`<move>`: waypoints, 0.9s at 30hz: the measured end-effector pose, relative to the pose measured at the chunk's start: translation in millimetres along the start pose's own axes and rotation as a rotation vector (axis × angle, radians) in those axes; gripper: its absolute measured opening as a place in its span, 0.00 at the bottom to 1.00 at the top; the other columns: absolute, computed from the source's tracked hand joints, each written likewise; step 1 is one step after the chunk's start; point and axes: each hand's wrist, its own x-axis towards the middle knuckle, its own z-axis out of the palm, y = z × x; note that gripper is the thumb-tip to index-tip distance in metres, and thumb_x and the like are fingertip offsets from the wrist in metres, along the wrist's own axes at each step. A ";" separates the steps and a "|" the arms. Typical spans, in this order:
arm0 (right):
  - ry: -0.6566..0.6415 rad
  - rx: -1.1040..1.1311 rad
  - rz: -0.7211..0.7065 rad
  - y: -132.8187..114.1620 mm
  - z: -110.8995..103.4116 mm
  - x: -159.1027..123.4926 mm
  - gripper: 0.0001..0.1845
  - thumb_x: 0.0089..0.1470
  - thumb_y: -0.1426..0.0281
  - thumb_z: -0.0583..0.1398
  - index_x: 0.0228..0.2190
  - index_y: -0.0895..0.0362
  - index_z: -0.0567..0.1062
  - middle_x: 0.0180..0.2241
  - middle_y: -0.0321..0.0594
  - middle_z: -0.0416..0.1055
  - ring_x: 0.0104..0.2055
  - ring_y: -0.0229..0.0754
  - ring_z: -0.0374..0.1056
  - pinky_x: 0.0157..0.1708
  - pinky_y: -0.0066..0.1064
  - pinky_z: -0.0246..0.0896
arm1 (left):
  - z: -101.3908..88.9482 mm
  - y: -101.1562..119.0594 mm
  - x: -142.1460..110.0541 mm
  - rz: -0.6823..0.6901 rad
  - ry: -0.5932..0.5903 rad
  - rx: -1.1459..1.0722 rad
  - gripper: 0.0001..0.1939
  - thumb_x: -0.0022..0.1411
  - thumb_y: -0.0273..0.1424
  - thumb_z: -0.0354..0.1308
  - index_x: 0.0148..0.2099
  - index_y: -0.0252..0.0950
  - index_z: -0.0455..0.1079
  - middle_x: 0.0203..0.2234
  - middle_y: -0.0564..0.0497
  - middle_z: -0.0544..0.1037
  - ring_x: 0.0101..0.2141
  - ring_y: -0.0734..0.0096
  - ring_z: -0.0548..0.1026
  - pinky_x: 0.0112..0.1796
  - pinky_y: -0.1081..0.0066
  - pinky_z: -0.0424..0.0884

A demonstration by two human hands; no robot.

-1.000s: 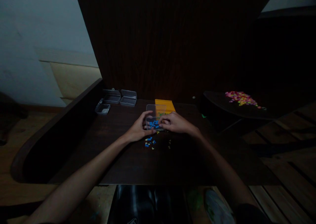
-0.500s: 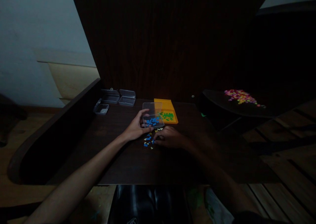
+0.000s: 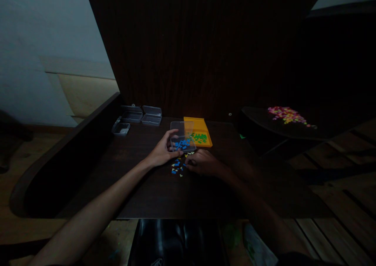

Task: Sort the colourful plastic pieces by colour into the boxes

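Note:
My left hand grips a clear plastic box by its left side, thumb along the front edge. Its lid stands open at the back, and small blue pieces lie inside. On the dark tabletop in front of the box are scattered loose blue and pale yellow pieces. Just right of them, my right hand is closed in a pinch, with a small blue piece at its fingertips. Behind the clear box sits an open yellow box holding green pieces.
Several open clear boxes stand at the back left, beside the raised left side panel. A heap of pink, yellow and purple beads lies on a dark surface at the right. One green piece is near the table's right side.
My right hand has drawn slightly up and to the right from the loose pieces, the blue piece at its fingertips. My left hand and the clear box have hardly moved.

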 end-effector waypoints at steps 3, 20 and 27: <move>-0.008 -0.001 0.002 -0.4 0.3 0.0 0.08 0.54 0.66 0.61 0.37 0.54 0.78 0.32 0.39 0.73 0.39 0.42 0.65 0.37 0.30 0.53 | 0.5 1.7 -0.6 0.000 -0.007 -0.019 0.41 0.43 0.25 0.70 0.59 0.43 0.58 0.49 0.47 0.64 0.36 0.77 0.68 0.37 0.70 0.71; -0.049 0.312 -0.100 4.8 -17.6 0.4 0.04 0.51 0.73 0.60 0.32 0.59 0.74 0.22 0.29 0.64 0.23 0.32 0.58 0.26 0.23 0.49 | -0.1 2.0 -1.1 0.001 -0.022 -0.016 0.42 0.43 0.26 0.70 0.59 0.43 0.57 0.49 0.46 0.64 0.37 0.75 0.69 0.39 0.67 0.72; 0.089 0.215 -0.043 14.8 -56.3 10.3 0.05 0.50 0.76 0.59 0.32 0.61 0.75 0.19 0.28 0.60 0.22 0.31 0.54 0.25 0.24 0.46 | 1.1 2.8 -1.2 0.004 -0.047 -0.032 0.42 0.43 0.27 0.70 0.59 0.42 0.56 0.51 0.44 0.63 0.37 0.74 0.69 0.40 0.64 0.73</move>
